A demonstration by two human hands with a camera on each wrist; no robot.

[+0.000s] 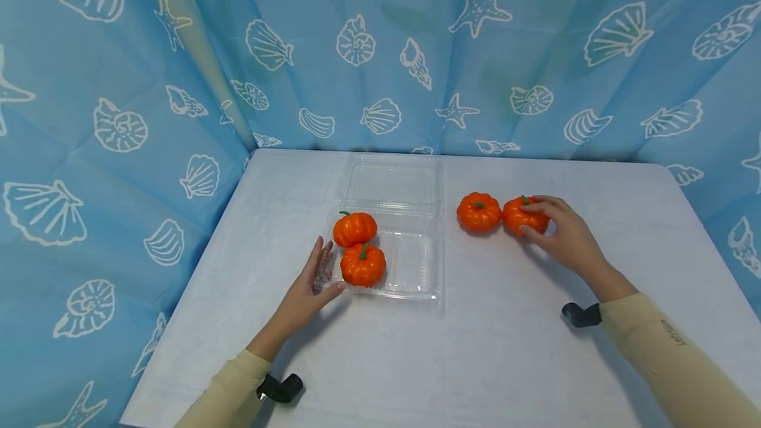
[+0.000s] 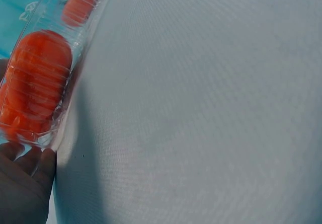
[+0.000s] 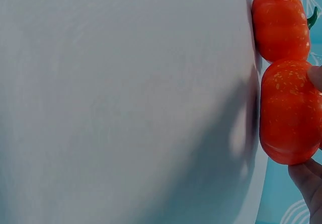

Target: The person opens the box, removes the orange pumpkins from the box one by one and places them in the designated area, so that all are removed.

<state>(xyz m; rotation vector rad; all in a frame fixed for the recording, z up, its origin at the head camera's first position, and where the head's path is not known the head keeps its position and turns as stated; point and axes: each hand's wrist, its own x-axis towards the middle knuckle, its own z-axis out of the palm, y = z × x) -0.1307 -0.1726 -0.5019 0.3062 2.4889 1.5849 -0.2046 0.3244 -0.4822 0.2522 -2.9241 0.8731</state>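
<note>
My right hand (image 1: 567,240) holds a small orange toy pumpkin (image 1: 523,216), thumb on its near side and fingers over its top and far side. A second pumpkin (image 1: 479,213) sits against its left side. In the right wrist view the held pumpkin (image 3: 289,116) appears close to the cloth, with fingertips at its lower end. My left hand (image 1: 306,292) rests its extended fingers along the left edge of a clear plastic clamshell box (image 1: 410,263), thumb by the front corner. Inside the box's left half are a tilted pumpkin (image 1: 355,228) and, in front of it, an upright pumpkin (image 1: 363,265).
The box's transparent lid (image 1: 392,180) lies folded back on the white-covered table (image 1: 475,362). A blue curtain (image 1: 380,51) with shell and starfish prints hangs behind the table and along its left side. Dark wrist-worn devices (image 1: 579,315) sit at both sleeves.
</note>
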